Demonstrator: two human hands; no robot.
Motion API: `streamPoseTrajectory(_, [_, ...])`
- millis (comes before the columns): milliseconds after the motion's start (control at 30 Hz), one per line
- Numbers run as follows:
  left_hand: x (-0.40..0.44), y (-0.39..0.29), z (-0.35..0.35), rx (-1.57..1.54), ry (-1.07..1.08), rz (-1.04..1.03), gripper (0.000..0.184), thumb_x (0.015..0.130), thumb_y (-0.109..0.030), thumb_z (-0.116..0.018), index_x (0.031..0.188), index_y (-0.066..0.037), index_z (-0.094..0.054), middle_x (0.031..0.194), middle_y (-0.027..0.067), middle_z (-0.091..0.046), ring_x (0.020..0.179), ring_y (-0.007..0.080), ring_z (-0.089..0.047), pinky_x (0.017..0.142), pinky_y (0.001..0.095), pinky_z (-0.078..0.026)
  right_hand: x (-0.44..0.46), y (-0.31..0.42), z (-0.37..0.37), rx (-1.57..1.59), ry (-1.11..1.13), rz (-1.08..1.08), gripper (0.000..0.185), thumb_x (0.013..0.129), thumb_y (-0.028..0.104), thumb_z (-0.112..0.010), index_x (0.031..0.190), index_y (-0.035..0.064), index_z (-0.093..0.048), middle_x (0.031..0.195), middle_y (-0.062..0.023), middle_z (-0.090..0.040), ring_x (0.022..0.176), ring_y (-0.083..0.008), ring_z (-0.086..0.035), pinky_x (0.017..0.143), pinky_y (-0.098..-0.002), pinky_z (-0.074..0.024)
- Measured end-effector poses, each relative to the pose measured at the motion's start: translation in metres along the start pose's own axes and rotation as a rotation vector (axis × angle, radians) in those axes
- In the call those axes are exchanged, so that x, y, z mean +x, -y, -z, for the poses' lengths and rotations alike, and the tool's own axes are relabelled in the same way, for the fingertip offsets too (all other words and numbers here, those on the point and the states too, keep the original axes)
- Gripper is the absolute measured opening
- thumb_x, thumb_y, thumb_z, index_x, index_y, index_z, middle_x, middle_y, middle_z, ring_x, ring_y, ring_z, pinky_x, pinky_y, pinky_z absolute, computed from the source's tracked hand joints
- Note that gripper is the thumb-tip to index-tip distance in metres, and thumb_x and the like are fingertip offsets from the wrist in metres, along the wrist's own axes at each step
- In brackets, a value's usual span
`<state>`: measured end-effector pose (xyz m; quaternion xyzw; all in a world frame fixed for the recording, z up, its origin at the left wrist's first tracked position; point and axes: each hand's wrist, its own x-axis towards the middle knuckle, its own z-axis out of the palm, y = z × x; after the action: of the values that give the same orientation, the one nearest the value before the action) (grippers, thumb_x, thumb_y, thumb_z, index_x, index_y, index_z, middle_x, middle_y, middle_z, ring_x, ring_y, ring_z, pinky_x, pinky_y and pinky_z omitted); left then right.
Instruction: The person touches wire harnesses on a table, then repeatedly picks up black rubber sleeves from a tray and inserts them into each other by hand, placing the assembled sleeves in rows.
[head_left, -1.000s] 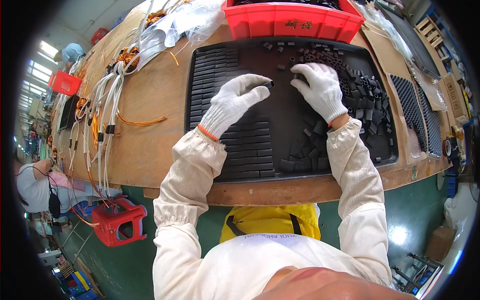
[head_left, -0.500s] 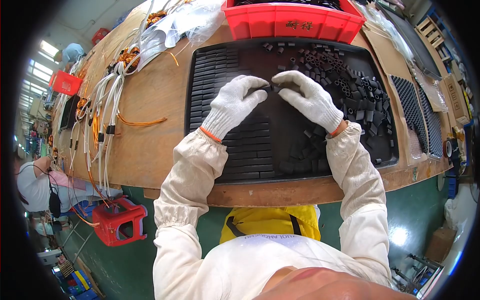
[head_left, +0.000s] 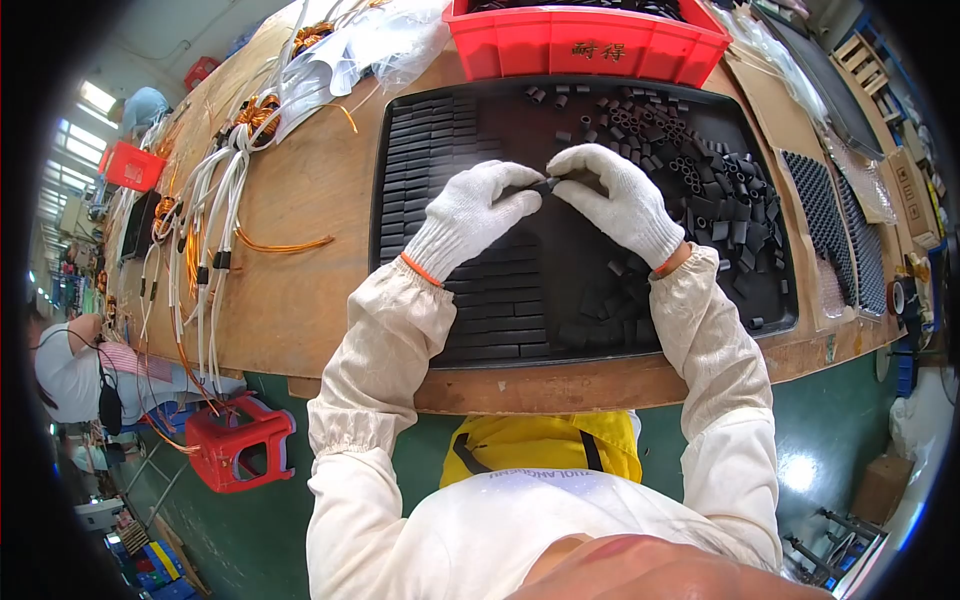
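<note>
In a white knit glove, my left hand [head_left: 478, 205] pinches one end of a small black cylindrical piece [head_left: 544, 187] above the middle of the black tray [head_left: 560, 300]. My right hand [head_left: 618, 203], gloved the same way, has its thumb and fingertips closed at the piece's other end. Neat rows of black pieces [head_left: 495, 310] lie along the tray's left side, partly covered by my left hand and forearm. Loose short black tubes [head_left: 690, 170] are scattered on the right side, some standing on end. The fingertips hide much of the held piece.
Behind the tray stands a red bin [head_left: 590, 45] with black pieces inside. White cables and copper coils [head_left: 258, 118] spread over the table's left. Black mesh sheets [head_left: 825, 215] lie to the right. A red stool [head_left: 240, 442] is on the floor; another person [head_left: 75, 370] sits at left.
My hands have shifted slightly, the left one a little lower and the fingertips closer together. The black piece between them shows more clearly now.
</note>
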<state>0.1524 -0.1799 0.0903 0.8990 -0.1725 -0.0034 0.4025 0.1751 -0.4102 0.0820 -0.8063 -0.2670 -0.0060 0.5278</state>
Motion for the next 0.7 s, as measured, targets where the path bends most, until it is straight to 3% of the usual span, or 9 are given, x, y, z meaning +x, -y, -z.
streamPoseTrajectory(167, [0.000, -0.004, 0.001, -0.102, 0.025, 0.077, 0.033, 0.096, -0.021, -0.073, 0.123, -0.003, -0.072, 0.105, 0.0110, -0.074, 0.096, 0.0160, -0.070, 0.088, 0.0303, -0.055, 0.002, 0.002, 0.003, -0.036, -0.009, -0.105, 0.020, 0.093, 0.007, -0.074, 0.113, 0.0072, -0.071, 0.106, -0.0045, -0.072, 0.098, -0.0152, -0.072, 0.089, -0.0289, -0.0570])
streamPoseTrajectory(267, [0.001, -0.001, 0.003, -0.131, 0.017, 0.114, 0.033, 0.096, -0.021, -0.074, 0.124, -0.003, -0.072, 0.106, 0.0105, -0.074, 0.097, 0.0153, -0.070, 0.089, 0.0299, -0.055, 0.000, -0.001, 0.002, 0.052, 0.002, -0.031, 0.019, 0.094, 0.007, -0.073, 0.113, 0.0076, -0.071, 0.107, -0.0049, -0.071, 0.098, -0.0162, -0.072, 0.089, -0.0289, -0.0570])
streamPoseTrajectory(433, [0.000, -0.003, 0.003, -0.109, 0.011, 0.082, 0.033, 0.095, -0.020, -0.075, 0.123, -0.002, -0.072, 0.108, 0.0104, -0.073, 0.098, 0.0154, -0.069, 0.089, 0.0301, -0.055, 0.002, -0.003, 0.005, -0.078, 0.068, 0.104, 0.018, 0.094, 0.004, -0.070, 0.111, 0.0085, -0.073, 0.112, -0.0061, -0.069, 0.096, -0.0193, -0.072, 0.087, -0.0294, -0.0572])
streamPoseTrajectory(567, [-0.001, -0.007, 0.007, -0.065, 0.013, 0.078, 0.032, 0.093, -0.024, -0.076, 0.121, -0.007, -0.074, 0.113, 0.0110, -0.070, 0.104, 0.0203, -0.067, 0.092, 0.0320, -0.053, 0.003, -0.008, 0.002, -0.062, 0.068, 0.169, 0.015, 0.093, 0.006, -0.071, 0.108, 0.0097, -0.074, 0.110, -0.0056, -0.070, 0.096, -0.0219, -0.072, 0.086, -0.0305, -0.0575])
streamPoseTrajectory(633, [-0.002, -0.007, 0.009, -0.031, 0.023, 0.098, 0.032, 0.092, -0.027, -0.077, 0.119, -0.009, -0.075, 0.116, 0.0114, -0.068, 0.110, 0.0233, -0.066, 0.096, 0.0342, -0.052, 0.003, -0.006, 0.005, -0.239, 0.040, 0.266, 0.013, 0.093, 0.009, -0.071, 0.105, 0.0111, -0.075, 0.106, -0.0049, -0.071, 0.095, -0.0241, -0.072, 0.084, -0.0324, -0.0578])
streamPoseTrajectory(700, [-0.002, -0.002, 0.012, 0.403, 0.030, -0.034, 0.030, 0.089, -0.032, -0.077, 0.113, -0.014, -0.078, 0.125, 0.0121, -0.065, 0.123, 0.0311, -0.058, 0.105, 0.0412, -0.047, 0.003, -0.006, 0.005, -0.272, -0.012, 0.222, 0.012, 0.093, 0.011, -0.071, 0.104, 0.0114, -0.075, 0.104, -0.0050, -0.072, 0.094, -0.0251, -0.072, 0.083, -0.0332, -0.0578])
